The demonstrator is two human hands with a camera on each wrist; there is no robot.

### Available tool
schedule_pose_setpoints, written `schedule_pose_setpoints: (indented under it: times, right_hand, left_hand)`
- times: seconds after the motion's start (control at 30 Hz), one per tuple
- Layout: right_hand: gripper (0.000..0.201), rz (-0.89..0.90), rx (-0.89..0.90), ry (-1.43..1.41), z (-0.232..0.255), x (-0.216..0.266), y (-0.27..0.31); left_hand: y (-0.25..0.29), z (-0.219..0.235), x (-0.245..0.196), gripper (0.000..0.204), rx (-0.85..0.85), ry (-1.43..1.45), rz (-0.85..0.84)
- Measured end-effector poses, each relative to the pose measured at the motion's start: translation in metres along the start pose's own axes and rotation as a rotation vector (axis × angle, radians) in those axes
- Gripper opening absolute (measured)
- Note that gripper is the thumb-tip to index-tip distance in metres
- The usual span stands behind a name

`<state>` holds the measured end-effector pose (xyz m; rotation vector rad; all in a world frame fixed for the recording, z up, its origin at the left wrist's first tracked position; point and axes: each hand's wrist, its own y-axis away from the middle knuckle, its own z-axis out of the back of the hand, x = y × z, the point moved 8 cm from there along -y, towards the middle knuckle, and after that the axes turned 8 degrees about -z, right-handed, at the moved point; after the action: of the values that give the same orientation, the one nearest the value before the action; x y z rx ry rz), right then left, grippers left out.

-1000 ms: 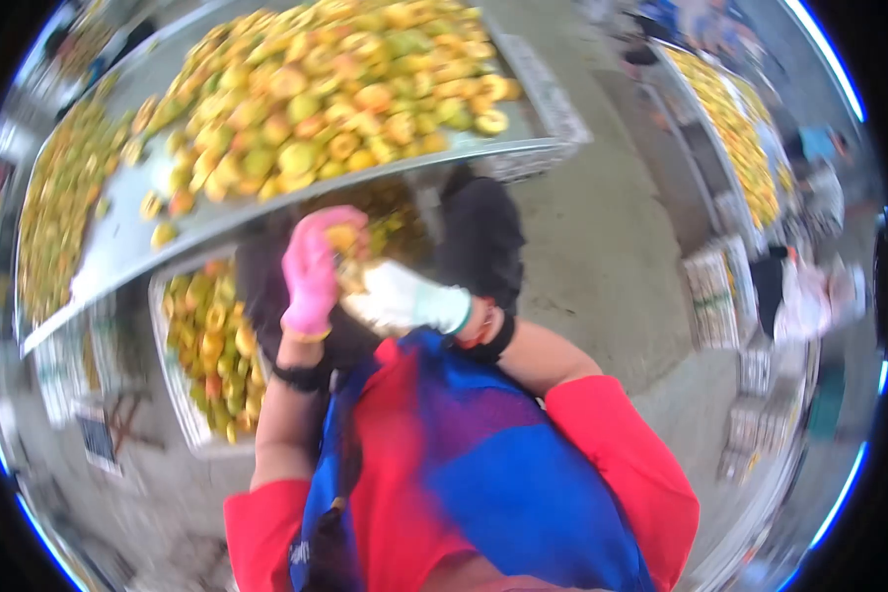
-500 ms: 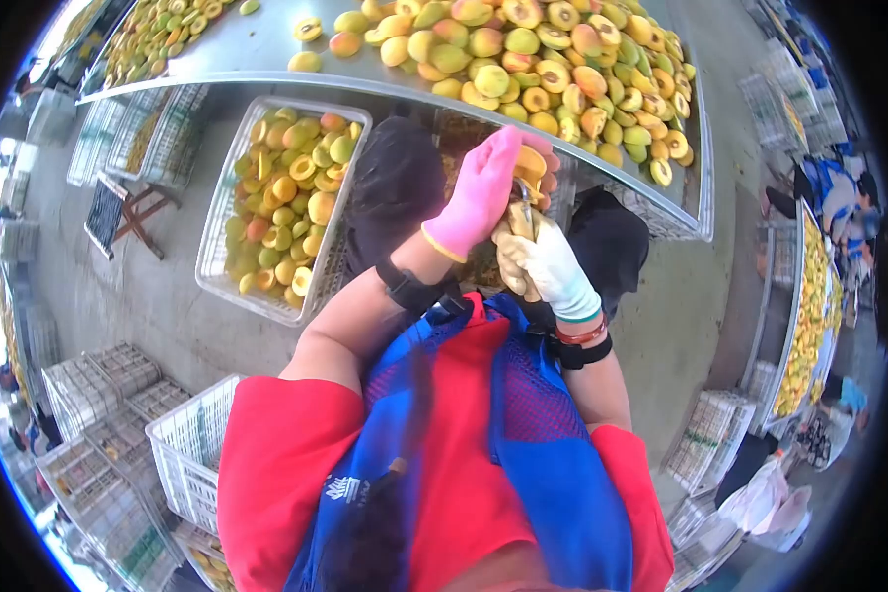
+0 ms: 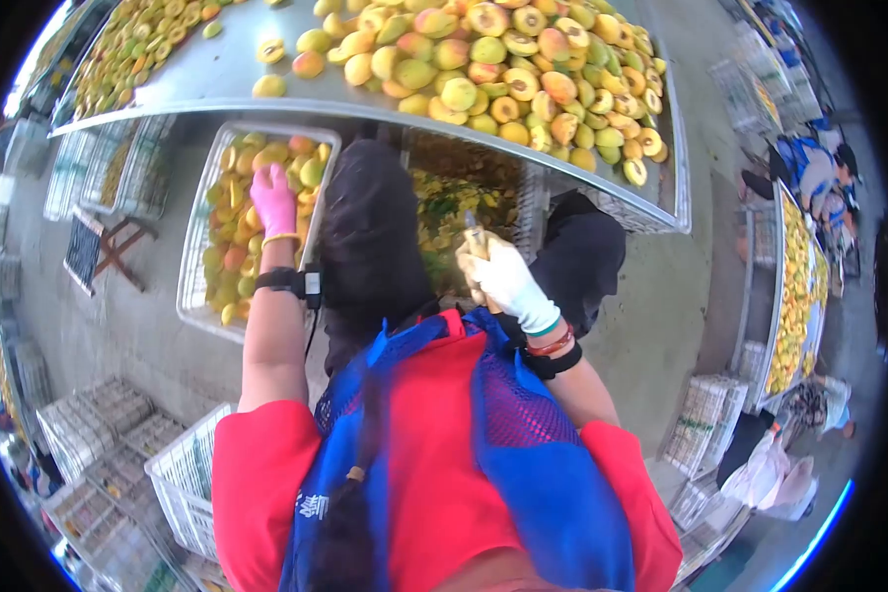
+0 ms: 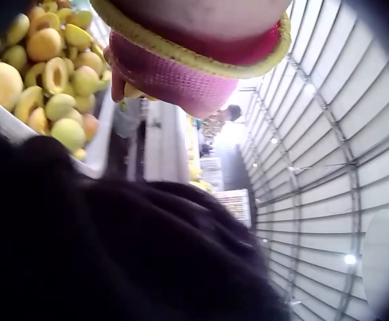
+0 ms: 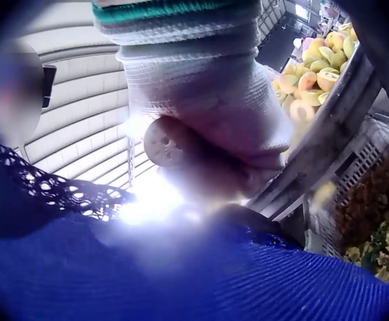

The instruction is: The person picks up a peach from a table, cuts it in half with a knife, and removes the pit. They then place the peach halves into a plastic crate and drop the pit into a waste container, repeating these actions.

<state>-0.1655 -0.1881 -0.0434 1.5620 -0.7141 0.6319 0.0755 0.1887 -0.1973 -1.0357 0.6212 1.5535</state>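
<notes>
My left hand [image 3: 274, 202], in a pink glove, reaches over a white crate [image 3: 192, 296] filled with whole and halved peaches [image 3: 229, 259]. In the left wrist view, a sliver of yellow peach [image 4: 134, 92] shows at its curled fingers; most of the piece is hidden. My right hand [image 3: 508, 281], in a white glove, grips a wooden-handled tool [image 3: 477, 239] with a short metal tip, held above my lap. The handle's round end [image 5: 169, 142] pokes out of the fist in the right wrist view.
A metal table [image 3: 247, 107] ahead carries a big heap of halved peaches [image 3: 523, 74]. Between my knees stands a crate of brown and yellow-green scraps [image 3: 454, 207]. A folding stool [image 3: 109, 247] and stacked white crates [image 3: 99, 424] are at left. Another fruit table [image 3: 789, 296] stands at right.
My left hand has moved from beside the right hand, where it held a cut peach, leftward over the crate. My right hand stays over the lap with the tool. The head view has shifted.
</notes>
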Motion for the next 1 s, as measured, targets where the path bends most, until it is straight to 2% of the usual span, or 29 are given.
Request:
schedule_pose_setpoints:
  times: [0.07, 0.13, 0.2, 0.23, 0.33, 0.37, 0.4, 0.43, 0.47, 0.5, 0.53, 0.57, 0.6, 0.67, 0.73, 0.8, 0.9, 1.0]
  right_hand:
    - [0.018, -0.001, 0.029, -0.130, -0.001, -0.009, -0.007]
    - [0.020, -0.052, 0.008, -0.045, 0.000, -0.003, 0.000]
    - [0.022, -0.038, -0.022, -0.085, 0.003, -0.002, 0.002]
    - [0.023, -0.040, -0.054, -0.038, 0.009, -0.006, -0.001]
    - [0.024, 0.022, -0.041, -0.040, 0.015, -0.004, -0.001]
    - [0.015, 0.018, -0.120, 0.034, 0.018, 0.000, 0.004]
    - [0.016, -0.036, -0.089, 0.106, 0.020, 0.000, 0.005]
    - [0.018, -0.018, -0.103, 0.154, 0.018, 0.008, 0.007]
    - [0.019, 0.403, -0.098, 0.751, 0.006, 0.007, -0.004]
    - [0.021, 0.881, -0.368, 1.284, -0.004, 0.000, -0.002]
    - [0.023, 1.013, -0.502, 1.205, -0.003, 0.011, 0.006]
    - [0.022, 0.621, -0.356, 0.818, 0.012, 0.008, -0.010]
    - [0.021, 0.287, -0.205, 0.377, 0.017, 0.002, -0.012]
    - [0.019, 0.121, -0.207, 0.195, 0.019, 0.015, 0.019]
    - [0.018, 0.111, -0.195, 0.161, 0.019, 0.007, 0.012]
    - [0.019, 0.114, -0.197, 0.117, 0.018, 0.010, 0.019]
    - [0.018, 0.146, -0.256, 0.101, 0.038, -0.005, 0.028]
    - [0.016, 0.113, -0.261, 0.091, 0.042, -0.024, 0.012]
  left_hand:
    - [0.013, -0.002, 0.004, 0.067, -0.011, -0.327, -0.054]
    - [0.011, -0.057, 0.135, 0.072, 0.295, -0.582, -0.308]
    - [0.041, -0.080, 0.174, 0.074, 0.431, -0.858, -0.466]
    - [0.045, -0.064, 0.116, 0.062, 0.375, -0.704, -0.206]
    - [0.004, -0.073, 0.054, 0.049, 0.701, -0.992, -0.381]
    - [-0.019, -0.056, 0.008, 0.043, 0.502, -0.774, -0.394]
    - [-0.036, -0.049, -0.042, 0.038, 0.323, -0.524, -0.411]
    - [-0.046, -0.050, -0.090, 0.038, 0.199, -0.258, -0.465]
    - [-0.051, -0.056, -0.125, 0.039, 0.199, 0.061, -0.458]
    - [-0.056, -0.072, -0.154, 0.040, 0.264, 0.389, -0.417]
    - [-0.063, -0.089, -0.184, 0.041, 0.345, 0.648, -0.373]
    - [-0.075, -0.105, -0.210, 0.048, 0.317, -0.181, -0.745]
    - [-0.086, -0.122, -0.233, 0.061, 0.329, -0.494, -0.782]
    - [-0.097, -0.158, -0.248, 0.071, 0.374, -0.616, -0.785]
    - [-0.135, -0.212, -0.206, 0.077, 0.579, -0.790, -0.787]
    - [-0.142, -0.219, -0.192, 0.080, 0.439, -0.772, -0.663]
    - [-0.127, -0.222, -0.206, 0.076, 0.564, -0.711, -0.571]
    - [-0.079, -0.197, -0.248, 0.071, 0.672, -0.732, -0.538]
